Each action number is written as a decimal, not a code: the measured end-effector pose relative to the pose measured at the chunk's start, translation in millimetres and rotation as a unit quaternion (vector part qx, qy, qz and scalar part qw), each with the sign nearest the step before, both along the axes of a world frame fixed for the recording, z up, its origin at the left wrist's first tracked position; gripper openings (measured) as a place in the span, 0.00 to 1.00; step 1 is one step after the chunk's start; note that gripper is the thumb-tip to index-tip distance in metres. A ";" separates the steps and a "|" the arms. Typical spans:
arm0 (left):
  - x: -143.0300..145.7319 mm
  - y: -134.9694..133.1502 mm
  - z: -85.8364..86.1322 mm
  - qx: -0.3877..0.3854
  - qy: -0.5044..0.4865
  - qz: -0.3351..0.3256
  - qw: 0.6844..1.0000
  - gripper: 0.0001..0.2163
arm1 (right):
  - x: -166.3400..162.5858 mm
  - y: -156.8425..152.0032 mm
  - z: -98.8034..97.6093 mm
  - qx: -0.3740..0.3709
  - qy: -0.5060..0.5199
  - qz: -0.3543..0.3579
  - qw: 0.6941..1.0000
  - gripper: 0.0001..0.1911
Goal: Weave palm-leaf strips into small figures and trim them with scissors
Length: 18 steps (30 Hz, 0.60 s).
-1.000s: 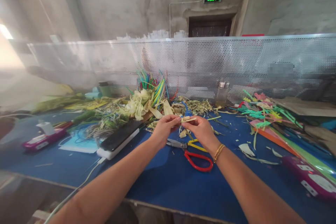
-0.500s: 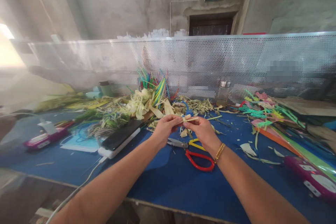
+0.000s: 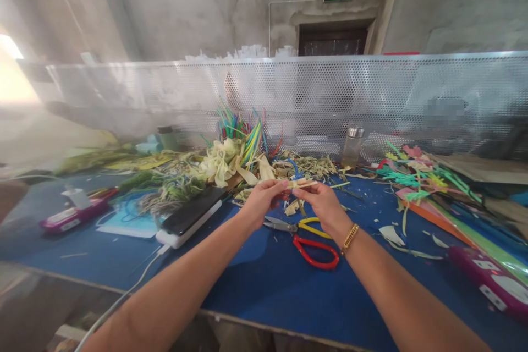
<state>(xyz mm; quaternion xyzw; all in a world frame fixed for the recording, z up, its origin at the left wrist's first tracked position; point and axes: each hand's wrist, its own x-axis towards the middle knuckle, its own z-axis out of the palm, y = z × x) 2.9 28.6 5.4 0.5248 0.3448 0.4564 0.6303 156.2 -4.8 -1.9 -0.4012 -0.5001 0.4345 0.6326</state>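
Both my hands meet above the blue table (image 3: 264, 291), pinching a small pale folded leaf-strip piece (image 3: 302, 182) between their fingertips. My left hand (image 3: 264, 198) holds its left end with closed fingers. My right hand (image 3: 324, 203), with a gold bracelet at the wrist, grips the right part. Just below the hands lie red-handled scissors (image 3: 314, 253) and yellow-handled pliers (image 3: 307, 225) on the table.
A heap of pale and green leaf strips (image 3: 218, 165) and coloured straws (image 3: 243, 132) lies behind the hands. A phone on a white power bank (image 3: 187, 220) sits to the left. Coloured strips (image 3: 424, 187) spread at the right, a jar (image 3: 351, 146) stands by the perforated metal screen (image 3: 371, 99).
The hands stay together on the strip piece, shifting slightly to the right and up; the fingers rework their pinch. Nothing else on the table has moved.
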 end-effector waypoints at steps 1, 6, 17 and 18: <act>0.4 -0.1 -0.2 0.002 0.006 0.004 1.000 0.13 | 0.4 0.5 -0.1 0.000 0.005 -0.002 1.000 0.13; 1.6 -0.7 -2.7 0.002 0.001 0.008 1.000 0.11 | 2.3 4.2 -2.5 0.005 0.022 -0.013 1.000 0.14; 1.8 -2.4 -0.5 0.035 -0.009 0.032 0.999 0.11 | -3.0 2.0 -3.8 -0.007 0.044 0.001 0.999 0.14; 1.7 -2.7 -0.5 0.034 -0.006 0.029 0.999 0.11 | -2.9 2.0 -3.6 -0.005 0.045 -0.002 0.999 0.14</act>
